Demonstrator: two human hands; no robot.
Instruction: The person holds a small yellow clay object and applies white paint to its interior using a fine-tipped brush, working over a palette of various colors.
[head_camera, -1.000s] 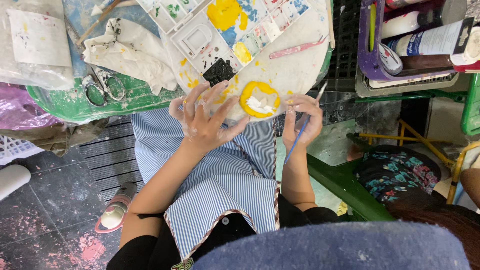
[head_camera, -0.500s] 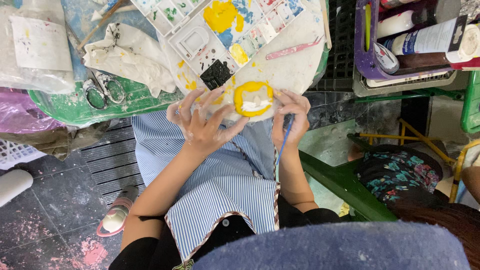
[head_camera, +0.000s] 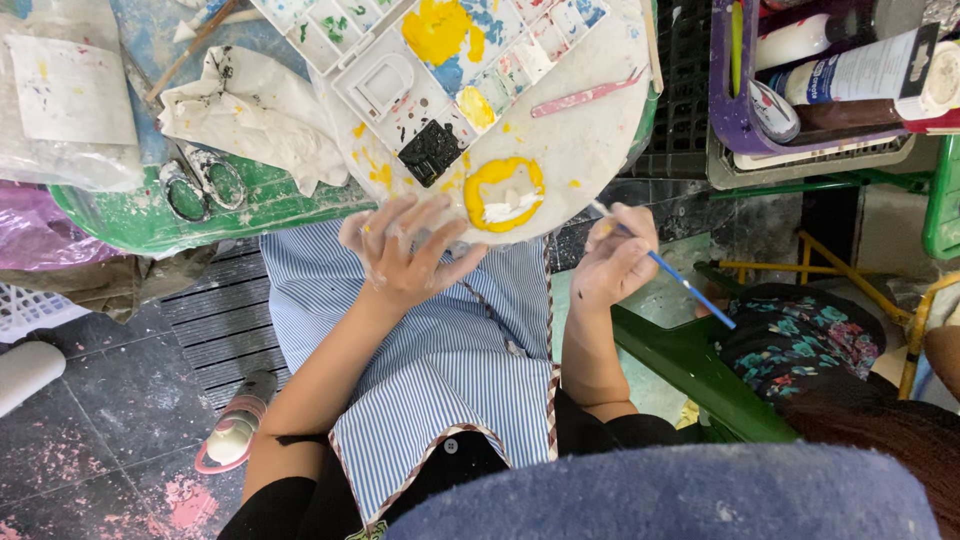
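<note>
A person in a blue-striped apron (head_camera: 440, 370) paints at a paint-spattered green bench (head_camera: 150, 215); from the left, a pair of scissors (head_camera: 200, 185) lies beside a crumpled white cloth (head_camera: 255, 115); the left hand (head_camera: 400, 255), fingers spread wide and holding nothing, steadies the near edge of a round white board (head_camera: 580, 150); on it sits a small round piece painted yellow (head_camera: 503, 192), white at its centre, just beyond the fingertips; the right hand (head_camera: 615, 260) grips a thin blue-handled brush (head_camera: 665, 265), its tip near the board's edge and just right of the piece; the painting step appears under way, and the next stroke calls for bringing the tip left onto the piece; a white palette (head_camera: 440, 60) with yellow paint crowds the board behind it, a pink tool (head_camera: 585, 95) alongside; a purple basket of paint tubes (head_camera: 735, 110) stands well apart at right.
</note>
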